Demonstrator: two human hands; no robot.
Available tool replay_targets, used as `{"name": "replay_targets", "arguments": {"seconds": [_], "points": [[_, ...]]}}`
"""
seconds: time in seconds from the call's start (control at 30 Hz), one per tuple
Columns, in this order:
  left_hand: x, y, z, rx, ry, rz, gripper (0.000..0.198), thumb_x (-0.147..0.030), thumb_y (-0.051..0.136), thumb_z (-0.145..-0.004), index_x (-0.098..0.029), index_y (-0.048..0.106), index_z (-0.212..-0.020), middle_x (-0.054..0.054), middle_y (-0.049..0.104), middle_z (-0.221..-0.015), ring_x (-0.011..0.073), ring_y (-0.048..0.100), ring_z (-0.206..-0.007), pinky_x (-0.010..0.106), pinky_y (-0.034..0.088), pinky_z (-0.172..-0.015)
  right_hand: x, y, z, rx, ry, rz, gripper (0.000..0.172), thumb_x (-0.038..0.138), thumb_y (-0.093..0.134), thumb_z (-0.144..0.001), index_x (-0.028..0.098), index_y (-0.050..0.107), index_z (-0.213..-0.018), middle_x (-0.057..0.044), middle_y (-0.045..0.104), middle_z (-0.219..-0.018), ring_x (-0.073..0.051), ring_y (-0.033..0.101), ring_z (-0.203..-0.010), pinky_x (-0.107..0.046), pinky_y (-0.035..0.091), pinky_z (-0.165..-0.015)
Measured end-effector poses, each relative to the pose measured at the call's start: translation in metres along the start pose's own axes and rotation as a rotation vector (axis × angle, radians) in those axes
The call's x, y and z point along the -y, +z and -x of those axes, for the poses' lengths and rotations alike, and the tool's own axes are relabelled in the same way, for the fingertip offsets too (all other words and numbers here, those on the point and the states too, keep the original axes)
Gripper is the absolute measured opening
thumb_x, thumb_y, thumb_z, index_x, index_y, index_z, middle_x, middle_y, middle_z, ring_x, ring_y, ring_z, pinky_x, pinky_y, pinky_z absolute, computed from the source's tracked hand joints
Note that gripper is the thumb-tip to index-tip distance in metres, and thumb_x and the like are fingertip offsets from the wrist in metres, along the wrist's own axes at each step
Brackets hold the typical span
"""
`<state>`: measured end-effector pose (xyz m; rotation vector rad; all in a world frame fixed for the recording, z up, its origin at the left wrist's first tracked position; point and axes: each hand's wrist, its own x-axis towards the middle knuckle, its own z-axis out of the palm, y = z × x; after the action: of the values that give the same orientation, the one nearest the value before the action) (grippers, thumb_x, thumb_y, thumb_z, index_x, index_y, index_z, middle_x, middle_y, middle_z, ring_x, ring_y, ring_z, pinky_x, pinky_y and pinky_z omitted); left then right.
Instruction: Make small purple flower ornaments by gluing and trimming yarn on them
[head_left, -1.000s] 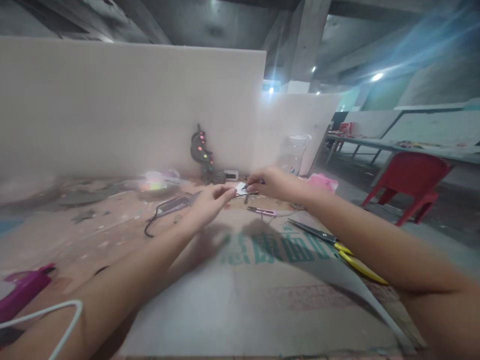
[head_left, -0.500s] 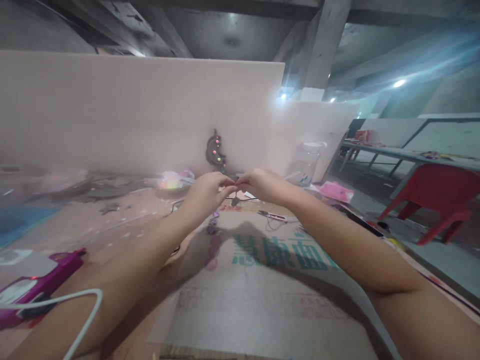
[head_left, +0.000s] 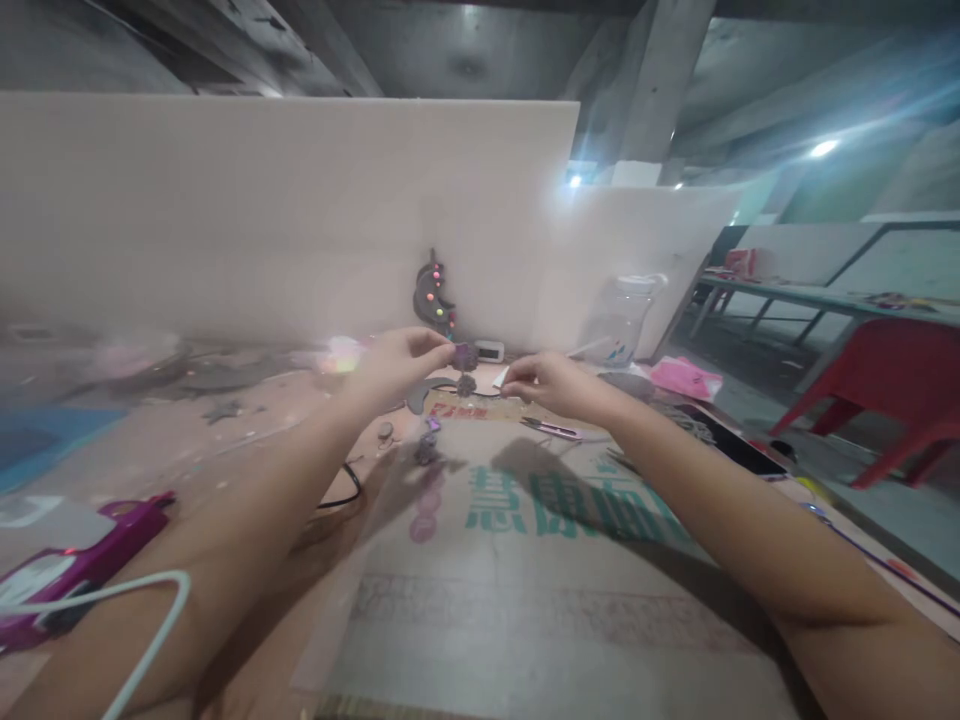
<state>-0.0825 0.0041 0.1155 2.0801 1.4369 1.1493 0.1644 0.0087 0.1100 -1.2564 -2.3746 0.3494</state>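
Observation:
My left hand (head_left: 401,362) pinches a small, dark purple ornament (head_left: 465,355) between thumb and fingertips, above the far end of the printed sheet. Below it hangs a second small grey-purple piece (head_left: 466,386). To the right, apart from the ornament, my right hand (head_left: 553,386) has thumb and fingers drawn together; whether they hold anything is too small to make out. A pair of thread snips (head_left: 551,429) lies below the right hand. Nearer me, a purple-grey clump (head_left: 427,445) rests on the sheet (head_left: 480,600) with green characters.
Against the white panel (head_left: 300,210) stands a dark crescent ornament (head_left: 427,300) with coloured beads. A clear jar (head_left: 628,320), a pink packet (head_left: 686,378) and a dark flat tray-like object (head_left: 739,445) are at right. A magenta device (head_left: 112,545) and a white cable (head_left: 176,610) lie left.
My hands were together at the fingertips; they have parted, the right one moving right and slightly down. The purple ornament now shows in my left fingers. The view has shifted slightly.

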Motion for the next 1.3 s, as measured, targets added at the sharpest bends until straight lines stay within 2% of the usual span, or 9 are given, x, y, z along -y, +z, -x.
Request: {"name": "replay_targets", "arguments": {"seconds": [0.23,0.33,0.4,0.57,0.8,0.93,1.07,1.2,1.3], "points": [[0.017,-0.007,-0.012,0.061,-0.033,0.294,0.040,-0.058,0.068,-0.078,-0.020,0.073,-0.090,0.007,0.075,-0.096,0.0162,0.064,-0.075,0.027,0.048,-0.068,-0.034,0.015,0.023,0.054,-0.013,0.281,0.043,0.041,0.049,-0.095,0.017,0.069,-0.065,-0.005,0.065,-0.065,-0.014,0.051,-0.058,-0.027,0.031,-0.058],[0.016,-0.009,-0.012,0.095,-0.055,0.406,0.038,-0.055,0.072,-0.077,-0.019,0.072,-0.089,0.008,0.075,-0.094,0.0186,0.067,-0.084,0.030,0.051,-0.077,-0.039,0.023,0.031,-0.091,-0.052,0.176,0.023,0.027,0.052,-0.092,0.017,0.072,-0.097,-0.005,0.069,-0.077,-0.016,0.057,-0.069,-0.025,0.037,-0.065],[0.012,-0.009,-0.011,0.143,-0.081,0.535,0.034,-0.050,0.073,-0.077,-0.018,0.070,-0.088,0.009,0.075,-0.095,0.0195,0.069,-0.088,0.033,0.052,-0.085,-0.037,0.026,0.035,-0.165,-0.048,0.106,0.029,0.023,0.052,-0.091,0.017,0.068,-0.113,-0.005,0.069,-0.081,-0.017,0.059,-0.073,-0.027,0.041,-0.068],[0.000,-0.004,-0.004,0.249,-0.141,0.793,0.024,-0.037,0.073,-0.080,-0.015,0.066,-0.086,0.010,0.076,-0.101,0.0210,0.073,-0.085,0.041,0.052,-0.095,-0.021,0.030,0.042,-0.164,0.083,-0.104,0.029,0.032,0.049,-0.095,0.017,0.068,-0.110,-0.006,0.072,-0.083,-0.017,0.063,-0.066,-0.030,0.047,-0.067],[-0.008,0.004,-0.001,0.322,-0.218,0.827,0.018,-0.030,0.072,-0.082,-0.014,0.064,-0.082,0.012,0.076,-0.099,0.0217,0.074,-0.084,0.040,0.056,-0.091,-0.026,0.027,0.047,-0.150,0.078,-0.157,0.024,0.027,0.060,-0.089,0.018,0.071,-0.108,-0.011,0.074,-0.110,-0.023,0.068,-0.098,-0.038,0.051,-0.090],[-0.010,0.013,0.002,0.367,-0.246,0.836,0.018,-0.031,0.070,-0.084,-0.014,0.063,-0.081,0.013,0.076,-0.099,0.0202,0.073,-0.083,0.038,0.056,-0.089,-0.025,0.026,0.047,-0.177,0.085,-0.464,0.038,0.037,0.057,-0.092,0.018,0.066,-0.123,-0.012,0.072,-0.116,-0.021,0.068,-0.102,-0.039,0.052,-0.093],[-0.012,0.027,0.008,0.443,-0.294,0.858,0.014,-0.027,0.062,-0.090,-0.013,0.064,-0.086,0.012,0.076,-0.096,0.0155,0.071,-0.071,0.035,0.058,-0.082,-0.011,0.043,0.050,-0.079,0.037,-0.632,0.050,0.038,0.063,-0.088,0.018,0.058,-0.133,-0.013,0.067,-0.126,-0.019,0.068,-0.099,-0.036,0.054,-0.089],[-0.014,0.038,0.012,0.473,-0.365,0.854,0.014,-0.027,0.059,-0.092,-0.014,0.063,-0.090,0.013,0.076,-0.097,0.0137,0.069,-0.065,0.035,0.058,-0.079,-0.003,0.055,0.052,-0.106,0.102,-0.636,0.027,0.031,0.065,-0.085,0.015,0.069,-0.106,-0.009,0.075,-0.100,-0.016,0.068,-0.086,-0.032,0.054,-0.082],[-0.013,0.040,0.012,0.469,-0.383,0.836,0.017,-0.031,0.064,-0.090,-0.014,0.063,-0.090,0.013,0.076,-0.099,0.0142,0.069,-0.067,0.036,0.058,-0.079,-0.010,0.045,0.049,-0.119,0.088,-0.486,0.021,0.032,0.058,-0.089,0.015,0.070,-0.093,-0.006,0.074,-0.083,-0.016,0.068,-0.078,-0.032,0.053,-0.078]]}}
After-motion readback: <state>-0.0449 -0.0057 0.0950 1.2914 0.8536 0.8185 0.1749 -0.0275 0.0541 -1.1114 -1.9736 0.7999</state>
